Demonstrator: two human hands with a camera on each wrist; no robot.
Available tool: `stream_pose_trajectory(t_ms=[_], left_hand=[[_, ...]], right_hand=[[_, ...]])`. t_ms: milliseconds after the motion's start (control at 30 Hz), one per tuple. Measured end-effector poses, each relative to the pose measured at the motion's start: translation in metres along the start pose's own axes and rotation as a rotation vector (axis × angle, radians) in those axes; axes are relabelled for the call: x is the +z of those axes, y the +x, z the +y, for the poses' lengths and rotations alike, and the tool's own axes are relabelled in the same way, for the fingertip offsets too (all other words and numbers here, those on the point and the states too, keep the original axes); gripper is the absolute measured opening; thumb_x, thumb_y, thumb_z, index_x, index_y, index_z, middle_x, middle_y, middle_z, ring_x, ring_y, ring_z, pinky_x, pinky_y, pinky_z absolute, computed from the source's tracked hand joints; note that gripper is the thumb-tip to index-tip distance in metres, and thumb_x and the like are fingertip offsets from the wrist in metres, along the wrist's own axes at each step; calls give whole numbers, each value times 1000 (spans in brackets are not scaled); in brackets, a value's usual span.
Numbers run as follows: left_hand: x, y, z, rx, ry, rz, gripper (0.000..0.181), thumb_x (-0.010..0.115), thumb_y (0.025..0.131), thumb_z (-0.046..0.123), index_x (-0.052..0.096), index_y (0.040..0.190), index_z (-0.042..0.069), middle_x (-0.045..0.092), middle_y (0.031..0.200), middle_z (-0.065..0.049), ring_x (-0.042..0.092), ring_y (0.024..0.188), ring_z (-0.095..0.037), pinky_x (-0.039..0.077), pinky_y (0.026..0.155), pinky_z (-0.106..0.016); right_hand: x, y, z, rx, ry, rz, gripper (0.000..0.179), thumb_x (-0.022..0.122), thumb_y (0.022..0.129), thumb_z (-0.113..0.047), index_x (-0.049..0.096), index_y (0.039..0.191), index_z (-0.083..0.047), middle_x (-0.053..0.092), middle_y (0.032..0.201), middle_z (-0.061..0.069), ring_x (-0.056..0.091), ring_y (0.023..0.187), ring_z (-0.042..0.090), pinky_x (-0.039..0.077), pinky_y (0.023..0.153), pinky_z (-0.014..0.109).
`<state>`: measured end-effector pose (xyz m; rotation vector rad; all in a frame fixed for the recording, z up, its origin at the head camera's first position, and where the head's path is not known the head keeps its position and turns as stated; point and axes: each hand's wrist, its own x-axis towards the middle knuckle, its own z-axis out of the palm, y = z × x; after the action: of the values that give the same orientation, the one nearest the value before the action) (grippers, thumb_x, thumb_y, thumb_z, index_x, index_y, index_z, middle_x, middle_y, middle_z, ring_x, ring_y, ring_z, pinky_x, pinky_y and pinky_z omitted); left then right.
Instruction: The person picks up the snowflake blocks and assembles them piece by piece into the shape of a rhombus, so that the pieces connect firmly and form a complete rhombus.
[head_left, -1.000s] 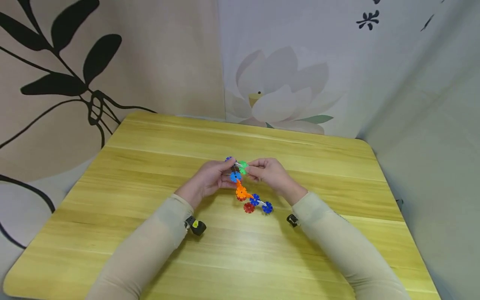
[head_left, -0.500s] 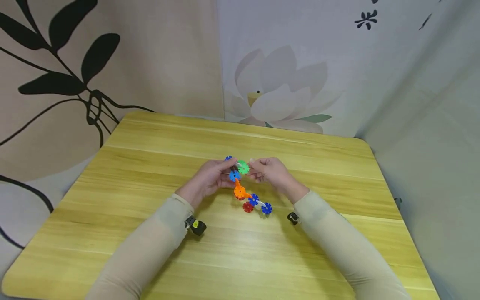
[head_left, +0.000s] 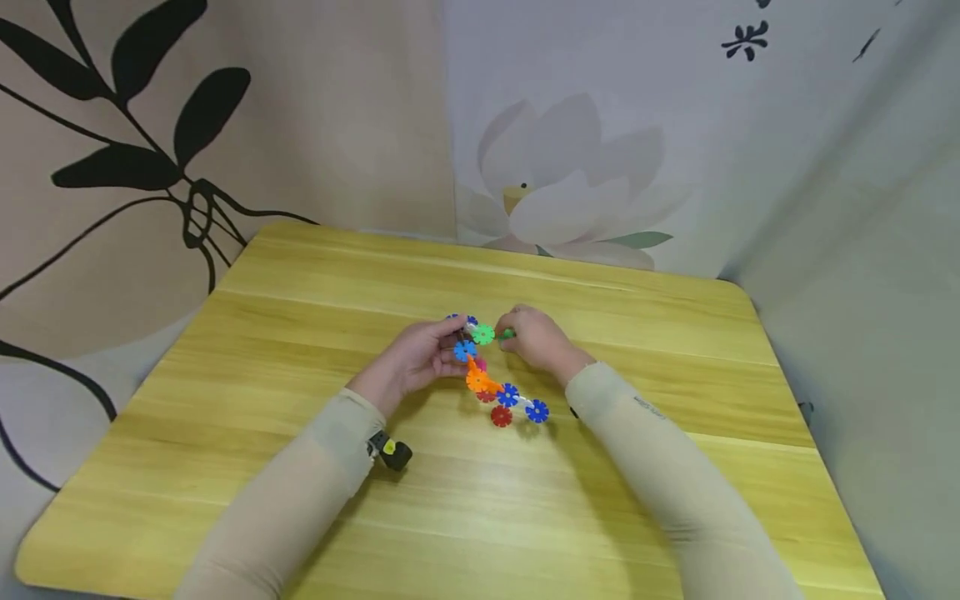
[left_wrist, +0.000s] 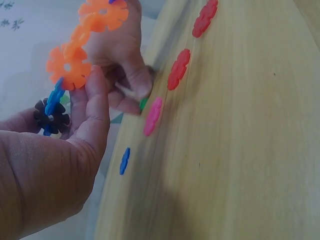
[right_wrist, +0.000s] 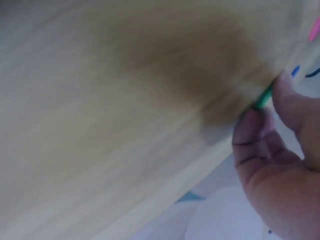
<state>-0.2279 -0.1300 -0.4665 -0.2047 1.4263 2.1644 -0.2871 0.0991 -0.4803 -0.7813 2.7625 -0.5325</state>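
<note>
My left hand [head_left: 423,354] grips one end of a chain of linked plastic snowflake discs, at its blue and black discs. A bright green disc [head_left: 483,334] sits at the chain's upper end, beyond the left thumb. Below it the chain runs through a light blue disc [head_left: 465,350] and orange discs [head_left: 477,380] to blue discs [head_left: 537,411]. To the right, my right hand [head_left: 536,337] pinches a separate green snowflake disc [right_wrist: 265,96] between thumb and fingers, low over the table. Fingers partly hide that disc in each view.
Loose discs lie on the wooden table [head_left: 600,517] under the chain: red discs [left_wrist: 179,69], a pink disc [left_wrist: 153,116] and a blue disc [left_wrist: 125,161]. A printed curtain [head_left: 360,125] hangs behind the table's far edge.
The right hand has let go of the green disc on the chain, drawn back and lowered to a loose green disc, which it now pinches. The left hand keeps its hold.
</note>
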Motion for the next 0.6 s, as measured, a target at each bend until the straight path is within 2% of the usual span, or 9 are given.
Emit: stream_pose_trajectory(t_ms=[133,233,300,367,500,600], left_hand=[[4,2,-1,2,-3,20,27,59,112,34,73,100,14,78,86,0,81,82,-19,68,81,-38],[9,5,-2,-2,14,15,27,58,112,34,73,106,13,77,89,-1,80,85,-22,68,83,-39],[12,7,-4,-5,30,8,27,57,113,34,72,114,12,76,92,-1,79,85,-22,67,82,-38],[16,7,-6,-4,41,2,29,56,113,34,71,122,11,74,95,-3,79,85,-22,67,83,-37],[21,8,-7,3,39,2,33,56,113,35,68,129,9,74,98,-4,79,85,-22,68,84,-37],[26,9,-6,12,31,1,33,55,113,35,67,129,9,73,98,-3,79,86,-22,68,84,-37]], right_hand=[[-6,-13,8,66,39,-43,31,77,100,-16,71,128,-4,74,123,13,67,116,29,57,110,45],[-8,-27,16,110,91,-49,23,79,99,-19,72,117,-5,73,107,9,64,98,24,58,95,39],[-9,-39,19,147,163,-12,16,78,100,-19,75,110,-7,73,99,8,60,88,20,56,85,34],[-11,-53,19,199,286,47,13,76,101,-19,79,107,-8,75,96,7,63,83,19,57,79,32],[-17,-75,10,261,549,194,20,74,103,-20,81,117,-9,80,101,12,76,86,28,68,79,40],[-21,-83,3,233,594,270,22,77,101,-23,82,117,-8,82,99,13,79,89,35,69,80,44]])
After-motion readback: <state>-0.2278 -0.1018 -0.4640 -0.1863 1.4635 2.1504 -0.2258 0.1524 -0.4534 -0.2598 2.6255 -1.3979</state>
